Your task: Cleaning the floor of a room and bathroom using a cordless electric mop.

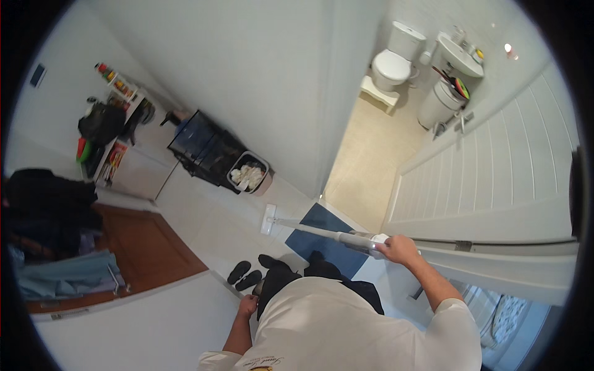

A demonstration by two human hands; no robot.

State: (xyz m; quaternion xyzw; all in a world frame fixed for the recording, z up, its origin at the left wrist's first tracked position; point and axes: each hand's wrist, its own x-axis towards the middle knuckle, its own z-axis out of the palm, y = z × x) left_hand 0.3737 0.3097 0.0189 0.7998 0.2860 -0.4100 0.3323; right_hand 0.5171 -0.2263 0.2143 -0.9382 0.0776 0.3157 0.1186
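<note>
My right hand (403,250) grips the handle end of a white cordless stick vacuum cleaner (359,241). Its pale tube slants away to the left over the blue floor mat (320,220). At the far end, the flat white floor head (268,219) rests on the light tiles, just past the mat's left edge. My left hand (249,304) hangs beside my dark shorts with its fingers curled; whether anything is in them cannot be made out. A pair of black slippers (244,275) lies on the floor ahead of that hand.
A waste bin (261,183) with crumpled white contents stands by the wall beside a black rack (209,143). Beyond an open white door (482,171) are a toilet (392,69) and a washbasin (459,55). Clothes (69,276) hang on a brown door (144,246) to the left.
</note>
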